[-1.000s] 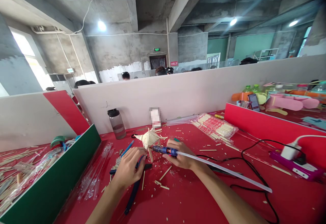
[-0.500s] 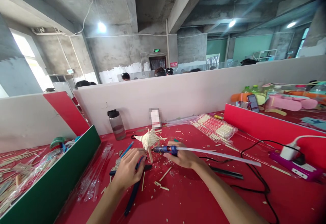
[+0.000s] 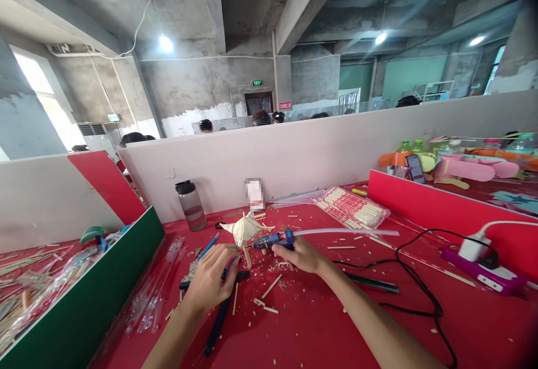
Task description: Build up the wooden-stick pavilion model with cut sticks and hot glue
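Note:
A small stick-built pavilion model with a pointed, ribbed roof and thin legs stands on the red table. My right hand grips a blue hot glue gun, its nozzle close to the model's legs. A long clear glue stick runs out of the gun's back. My left hand is curled at the model's left front, with a slim blue-handled tool between thumb and fingers. Whether its fingertips touch a leg is hard to tell. Below it lies a dark blue tool handle.
Cut sticks and crumbs litter the table. A water bottle stands at the back left, and bagged sticks lie at the back right. Black cable loops toward a purple power strip. Green and red dividers flank me.
My right hand has tilted the glue gun, its back end rising and the glue stick swinging up to nearly level. The left hand stays almost in place.

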`<state>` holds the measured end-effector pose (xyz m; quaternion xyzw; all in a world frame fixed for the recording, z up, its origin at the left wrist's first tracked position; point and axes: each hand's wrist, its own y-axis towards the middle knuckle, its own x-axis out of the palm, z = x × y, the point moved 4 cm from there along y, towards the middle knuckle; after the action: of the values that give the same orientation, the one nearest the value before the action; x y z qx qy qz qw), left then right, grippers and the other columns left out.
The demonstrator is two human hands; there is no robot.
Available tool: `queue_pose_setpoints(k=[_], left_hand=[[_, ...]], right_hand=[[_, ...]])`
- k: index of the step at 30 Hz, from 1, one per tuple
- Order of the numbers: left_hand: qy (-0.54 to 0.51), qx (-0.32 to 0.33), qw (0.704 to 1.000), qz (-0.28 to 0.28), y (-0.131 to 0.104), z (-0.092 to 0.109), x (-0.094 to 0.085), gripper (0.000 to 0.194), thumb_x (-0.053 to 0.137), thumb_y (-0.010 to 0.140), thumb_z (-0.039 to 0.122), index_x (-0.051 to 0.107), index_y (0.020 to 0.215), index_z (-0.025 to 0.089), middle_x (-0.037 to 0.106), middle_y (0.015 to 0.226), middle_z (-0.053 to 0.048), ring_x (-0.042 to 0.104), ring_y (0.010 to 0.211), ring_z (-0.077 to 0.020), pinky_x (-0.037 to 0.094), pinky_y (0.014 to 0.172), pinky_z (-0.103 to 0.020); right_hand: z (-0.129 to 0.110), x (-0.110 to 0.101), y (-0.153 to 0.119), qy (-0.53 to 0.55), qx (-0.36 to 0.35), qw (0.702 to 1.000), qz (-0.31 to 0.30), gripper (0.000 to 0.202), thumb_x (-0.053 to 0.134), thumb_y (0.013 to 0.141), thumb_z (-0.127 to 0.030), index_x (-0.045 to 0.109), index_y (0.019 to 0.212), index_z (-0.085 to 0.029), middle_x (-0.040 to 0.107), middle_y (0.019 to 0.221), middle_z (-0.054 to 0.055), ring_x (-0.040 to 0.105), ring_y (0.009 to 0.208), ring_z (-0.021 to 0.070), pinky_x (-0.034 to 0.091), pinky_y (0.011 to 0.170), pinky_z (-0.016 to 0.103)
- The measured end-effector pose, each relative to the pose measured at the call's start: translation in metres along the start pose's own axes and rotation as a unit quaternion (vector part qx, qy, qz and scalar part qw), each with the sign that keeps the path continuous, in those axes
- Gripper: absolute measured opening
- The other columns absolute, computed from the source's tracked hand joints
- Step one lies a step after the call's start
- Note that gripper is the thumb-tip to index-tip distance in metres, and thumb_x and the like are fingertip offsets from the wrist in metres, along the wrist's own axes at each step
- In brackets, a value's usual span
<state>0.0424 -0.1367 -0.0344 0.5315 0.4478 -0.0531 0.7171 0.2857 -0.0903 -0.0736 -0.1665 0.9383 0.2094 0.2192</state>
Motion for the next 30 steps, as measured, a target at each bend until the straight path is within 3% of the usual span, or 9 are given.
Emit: queue_pose_setpoints(k=[4, 7, 12, 15, 18, 23, 30], left_hand=[[0.0, -0.004, 1.0, -0.001, 0.0, 0.0, 0.001, 0.015, 0.051, 0.093, 0.011, 0.056, 0.104, 0.021, 0.07, 0.098, -0.006, 0.066, 0.09, -0.0193, 0.052, 0.084, -0.031], [-0.001, -0.003, 1.0, 0.001, 0.0, 0.0, 0.001, 0.017, 0.051, 0.093, 0.011, 0.056, 0.105, 0.022, 0.07, 0.098, -0.006, 0.066, 0.091, -0.0197, 0.052, 0.084, -0.031], [-0.007, -0.015, 1.0, 0.006, -0.002, -0.003, -0.001, 0.017, 0.051, 0.093, 0.012, 0.055, 0.106, 0.022, 0.069, 0.1, -0.006, 0.066, 0.093, -0.0196, 0.052, 0.084, -0.032], [-0.014, -0.037, 0.999, 0.019, -0.003, -0.006, -0.002, 0.015, 0.051, 0.094, 0.013, 0.055, 0.105, 0.022, 0.069, 0.101, -0.006, 0.067, 0.093, -0.0193, 0.053, 0.085, -0.032], [-0.008, -0.04, 0.999, 0.029, -0.002, -0.006, -0.004, 0.014, 0.05, 0.094, 0.014, 0.055, 0.104, 0.022, 0.07, 0.1, -0.006, 0.067, 0.093, -0.0193, 0.053, 0.084, -0.032], [0.0, -0.036, 0.999, 0.027, -0.001, -0.004, -0.004, 0.013, 0.049, 0.095, 0.016, 0.055, 0.104, 0.022, 0.071, 0.099, -0.007, 0.068, 0.091, -0.0193, 0.054, 0.083, -0.031], [0.002, -0.042, 0.999, 0.024, 0.001, -0.004, -0.005, 0.013, 0.05, 0.094, 0.016, 0.057, 0.103, 0.022, 0.071, 0.098, -0.007, 0.069, 0.091, -0.0196, 0.055, 0.082, -0.031]], right_hand=[[0.003, -0.006, 0.001, 0.002, 0.016, 1.0, 0.009, 0.043, 0.053, 0.093, -0.059, 0.067, 0.083, -0.019, 0.064, 0.072, 0.001, 0.053, 0.049, 0.0123, 0.041, 0.049, 0.024], [0.003, 0.001, 0.002, 0.02, 0.03, 0.999, -0.033, 0.045, 0.056, 0.091, -0.061, 0.068, 0.082, -0.019, 0.062, 0.065, 0.0, 0.054, 0.047, 0.0124, 0.042, 0.049, 0.024], [0.005, 0.004, 0.0, 0.175, 0.046, 0.979, -0.093, 0.058, 0.056, 0.084, -0.074, 0.067, 0.083, -0.017, 0.056, 0.059, -0.002, 0.054, 0.049, 0.0125, 0.044, 0.05, 0.024], [0.007, -0.009, -0.001, 0.239, 0.057, 0.965, -0.088, 0.065, 0.054, 0.082, -0.079, 0.067, 0.089, -0.016, 0.06, 0.069, 0.001, 0.056, 0.055, 0.0117, 0.047, 0.053, 0.024], [0.014, -0.016, 0.0, 0.218, 0.09, 0.968, -0.08, 0.064, 0.058, 0.08, -0.079, 0.063, 0.085, -0.015, 0.063, 0.076, 0.003, 0.052, 0.052, 0.0092, 0.046, 0.048, 0.022], [0.023, -0.006, 0.002, 0.164, 0.134, 0.974, -0.081, 0.063, 0.057, 0.081, -0.077, 0.061, 0.085, -0.015, 0.065, 0.072, 0.002, 0.048, 0.047, 0.0078, 0.043, 0.042, 0.02], [0.014, -0.007, 0.004, 0.192, 0.109, 0.975, -0.027, 0.06, 0.057, 0.082, -0.076, 0.059, 0.078, -0.016, 0.064, 0.074, 0.002, 0.047, 0.048, 0.008, 0.044, 0.043, 0.021]])
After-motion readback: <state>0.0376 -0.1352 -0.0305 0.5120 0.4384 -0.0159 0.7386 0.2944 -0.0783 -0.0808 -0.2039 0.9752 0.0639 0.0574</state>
